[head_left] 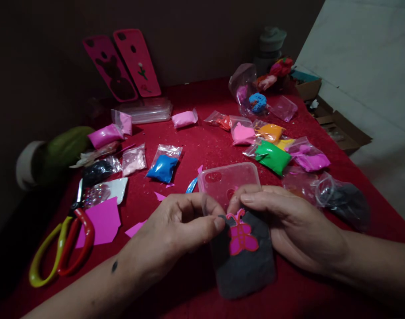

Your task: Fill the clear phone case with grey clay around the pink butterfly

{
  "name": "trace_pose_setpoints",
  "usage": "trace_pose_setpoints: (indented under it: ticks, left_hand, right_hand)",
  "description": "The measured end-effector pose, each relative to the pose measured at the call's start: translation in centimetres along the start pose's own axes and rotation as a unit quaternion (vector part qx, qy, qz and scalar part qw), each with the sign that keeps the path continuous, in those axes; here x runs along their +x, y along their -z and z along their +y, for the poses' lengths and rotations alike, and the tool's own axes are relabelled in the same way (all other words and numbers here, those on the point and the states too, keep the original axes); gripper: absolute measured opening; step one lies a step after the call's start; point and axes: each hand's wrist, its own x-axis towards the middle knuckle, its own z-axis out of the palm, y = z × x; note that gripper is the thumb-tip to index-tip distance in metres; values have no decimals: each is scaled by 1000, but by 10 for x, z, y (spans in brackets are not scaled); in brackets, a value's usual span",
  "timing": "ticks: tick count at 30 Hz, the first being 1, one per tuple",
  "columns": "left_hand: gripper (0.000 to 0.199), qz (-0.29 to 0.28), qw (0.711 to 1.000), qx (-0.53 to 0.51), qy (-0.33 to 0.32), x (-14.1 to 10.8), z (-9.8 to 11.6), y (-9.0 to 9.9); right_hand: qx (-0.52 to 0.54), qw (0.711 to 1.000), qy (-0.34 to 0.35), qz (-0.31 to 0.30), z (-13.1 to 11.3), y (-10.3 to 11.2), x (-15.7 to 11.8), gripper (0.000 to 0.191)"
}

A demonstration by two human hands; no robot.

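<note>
Your left: scissors (76, 206), red and yellow handles, lying partly over a pink sheet (106, 221). Ahead of you, leaning on the wall (202, 40): bear-figure case (111, 68), flower-decorated case (137, 62). Far right: pale-topped container (271, 42). Beyond your red table (202, 146): cardboard box (350, 130).

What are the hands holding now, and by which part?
A phone case: the right hand grips its right edge, around mid-length. The left hand is at the upper left of the dark layer; whether it pinches anything can't be told.
</note>
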Motion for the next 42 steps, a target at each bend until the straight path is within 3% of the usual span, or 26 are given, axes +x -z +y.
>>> trace_pose_setpoints:
  ticks: [5, 16, 20, 24, 34, 42]
  left_hand:
    - [11, -27, 999, -8, 26, 0, 2, 2]
    - [11, 25, 1000, -4, 17, 2, 0, -6]
    - [10, 46, 998, 36, 12, 3, 0, -8]
    - [13, 46, 999, 14, 20, 2, 0, -10]
    - [17, -42, 999, 24, 7, -2, 2, 4]
    - [12, -32, 999, 42, -4, -5, 3, 10]
  right_hand:
    - [-9, 1000, 9, 7, -2, -1, 1, 22]
    - [16, 1000, -8, -9, 0, 0, 0, 19]
    - [10, 1000, -29, -5, 1, 1, -1, 17]
    - [-7, 998, -65, 9, 3, 2, -2, 19]
    - [-61, 991, -98, 61, 1, 0, -4, 18]
    - [6, 994, -97, 44, 0, -1, -3, 24]
